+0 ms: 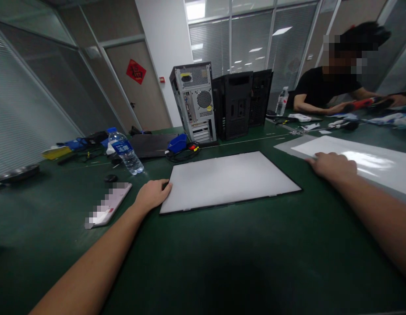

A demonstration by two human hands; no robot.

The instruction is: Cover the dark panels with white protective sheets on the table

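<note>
A flat white panel (pixel 227 179) with a thin black frame lies on the green table in front of me. My left hand (pixel 153 194) is closed at its left edge, the thumb and fingers around a small dark part of the frame. To the right, a glossy white sheet (pixel 383 159) lies over a translucent, greyish sheet (pixel 284 147). My right hand (pixel 334 166) grips the near edge of the glossy sheet with bent fingers; its fingertips are partly hidden behind the hand.
A phone (pixel 112 203) and a water bottle (pixel 125 151) are on the left. Behind the panel stand a grey computer tower (pixel 196 105) and black computer cases (pixel 237 105). A blue object (pixel 177 143) with cables lies near them. Another person (pixel 340 87) sits at the far right.
</note>
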